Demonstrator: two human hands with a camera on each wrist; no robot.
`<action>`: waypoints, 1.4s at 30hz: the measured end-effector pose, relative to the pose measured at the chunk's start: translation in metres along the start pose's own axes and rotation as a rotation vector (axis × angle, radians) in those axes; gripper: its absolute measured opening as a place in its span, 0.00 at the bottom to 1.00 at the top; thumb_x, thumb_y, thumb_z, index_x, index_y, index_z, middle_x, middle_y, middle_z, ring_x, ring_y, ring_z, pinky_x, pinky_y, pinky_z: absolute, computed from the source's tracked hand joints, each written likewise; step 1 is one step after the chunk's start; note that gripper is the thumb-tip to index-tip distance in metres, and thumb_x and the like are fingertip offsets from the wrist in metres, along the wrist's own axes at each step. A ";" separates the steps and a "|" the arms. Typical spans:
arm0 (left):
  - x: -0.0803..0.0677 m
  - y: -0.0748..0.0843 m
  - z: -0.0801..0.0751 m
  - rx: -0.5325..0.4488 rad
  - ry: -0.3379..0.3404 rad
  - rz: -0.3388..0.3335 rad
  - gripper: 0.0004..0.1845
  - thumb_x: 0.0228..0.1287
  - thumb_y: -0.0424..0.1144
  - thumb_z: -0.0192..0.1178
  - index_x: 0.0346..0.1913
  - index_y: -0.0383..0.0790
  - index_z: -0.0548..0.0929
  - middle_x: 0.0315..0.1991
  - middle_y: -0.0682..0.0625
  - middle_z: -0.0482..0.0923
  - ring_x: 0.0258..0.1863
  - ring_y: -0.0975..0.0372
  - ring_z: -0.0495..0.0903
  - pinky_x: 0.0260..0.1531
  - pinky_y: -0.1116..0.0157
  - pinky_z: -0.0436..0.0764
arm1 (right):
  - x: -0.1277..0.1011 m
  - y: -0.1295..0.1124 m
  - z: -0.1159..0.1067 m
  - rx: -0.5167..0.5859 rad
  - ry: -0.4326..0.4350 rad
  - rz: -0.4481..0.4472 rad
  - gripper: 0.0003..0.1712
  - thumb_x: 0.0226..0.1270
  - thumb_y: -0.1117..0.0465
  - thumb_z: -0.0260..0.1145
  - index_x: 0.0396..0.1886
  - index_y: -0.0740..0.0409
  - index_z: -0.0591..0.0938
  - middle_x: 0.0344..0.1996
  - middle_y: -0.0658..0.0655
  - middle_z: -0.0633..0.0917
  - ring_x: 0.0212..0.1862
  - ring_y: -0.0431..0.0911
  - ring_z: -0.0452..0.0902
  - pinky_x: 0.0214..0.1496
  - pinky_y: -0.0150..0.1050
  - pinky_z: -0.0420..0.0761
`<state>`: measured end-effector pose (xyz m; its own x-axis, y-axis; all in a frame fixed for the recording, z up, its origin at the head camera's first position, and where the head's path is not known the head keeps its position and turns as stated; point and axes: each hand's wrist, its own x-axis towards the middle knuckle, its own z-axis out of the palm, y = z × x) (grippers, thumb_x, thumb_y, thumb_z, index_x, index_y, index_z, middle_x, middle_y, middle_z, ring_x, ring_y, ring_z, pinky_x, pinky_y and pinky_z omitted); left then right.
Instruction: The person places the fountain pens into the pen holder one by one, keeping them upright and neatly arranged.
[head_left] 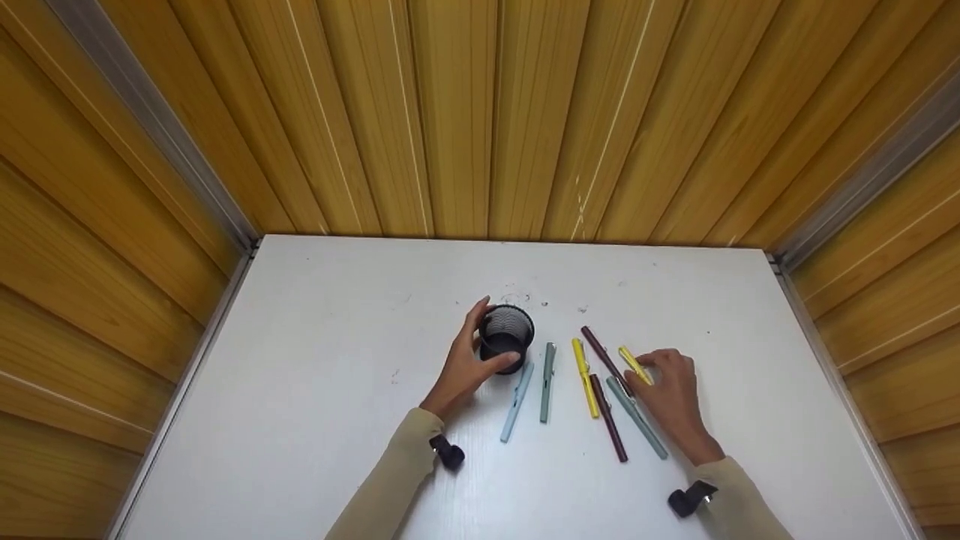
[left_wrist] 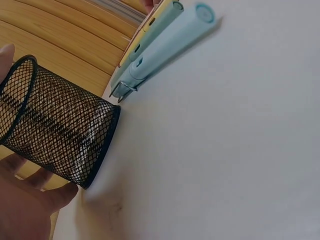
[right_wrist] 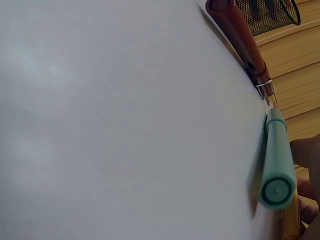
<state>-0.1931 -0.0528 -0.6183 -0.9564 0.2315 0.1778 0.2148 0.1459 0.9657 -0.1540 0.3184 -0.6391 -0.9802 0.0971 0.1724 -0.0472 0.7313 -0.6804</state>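
Observation:
My left hand (head_left: 461,369) holds a black mesh pen cup (head_left: 507,330), with thumb and fingers on either side of it. Through the left wrist view the cup (left_wrist: 62,120) looks empty, its base at the white tabletop. At the right, my right hand (head_left: 671,390) pinches a yellow pen (head_left: 634,364) between thumb and fingers. Just beside that hand lie a green pen (head_left: 637,418) and a maroon pen (head_left: 602,355). In the right wrist view the green pen (right_wrist: 278,160) partly covers the yellow one (right_wrist: 291,220).
Between the hands lie another yellow pen (head_left: 585,377), a second maroon pen (head_left: 608,418), a grey-green pen (head_left: 548,382) and a light blue pen (head_left: 517,403) close to the cup. Wood-patterned walls (head_left: 450,120) border the white table (head_left: 337,322) at the back and sides.

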 end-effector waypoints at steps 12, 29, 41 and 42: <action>0.008 0.000 -0.002 0.059 -0.021 -0.037 0.54 0.68 0.50 0.79 0.89 0.50 0.59 0.83 0.46 0.67 0.80 0.49 0.68 0.78 0.45 0.70 | 0.004 -0.002 0.003 0.023 0.025 0.010 0.14 0.71 0.65 0.77 0.51 0.67 0.87 0.53 0.65 0.81 0.59 0.58 0.69 0.61 0.51 0.69; 0.001 0.001 0.000 0.033 0.023 -0.028 0.49 0.68 0.45 0.80 0.87 0.49 0.64 0.78 0.45 0.73 0.79 0.48 0.71 0.77 0.43 0.71 | -0.003 -0.011 -0.022 -0.128 -0.080 0.034 0.16 0.71 0.62 0.76 0.51 0.69 0.88 0.42 0.63 0.87 0.46 0.56 0.76 0.45 0.47 0.76; -0.002 0.001 0.009 0.001 0.032 -0.065 0.49 0.68 0.47 0.79 0.86 0.56 0.64 0.79 0.48 0.72 0.79 0.51 0.70 0.80 0.45 0.68 | -0.006 -0.014 -0.031 -0.077 -0.041 0.059 0.17 0.73 0.63 0.76 0.55 0.68 0.88 0.46 0.65 0.89 0.49 0.57 0.81 0.48 0.43 0.78; -0.002 0.001 0.009 -0.001 0.033 -0.064 0.49 0.68 0.47 0.79 0.87 0.55 0.64 0.79 0.48 0.71 0.79 0.51 0.70 0.80 0.45 0.68 | -0.006 -0.015 -0.032 -0.064 -0.038 0.054 0.17 0.72 0.63 0.76 0.55 0.68 0.88 0.46 0.65 0.89 0.50 0.57 0.81 0.48 0.41 0.79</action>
<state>-0.1889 -0.0442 -0.6198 -0.9742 0.1898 0.1219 0.1529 0.1584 0.9755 -0.1415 0.3286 -0.6068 -0.9876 0.1130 0.1088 0.0172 0.7676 -0.6407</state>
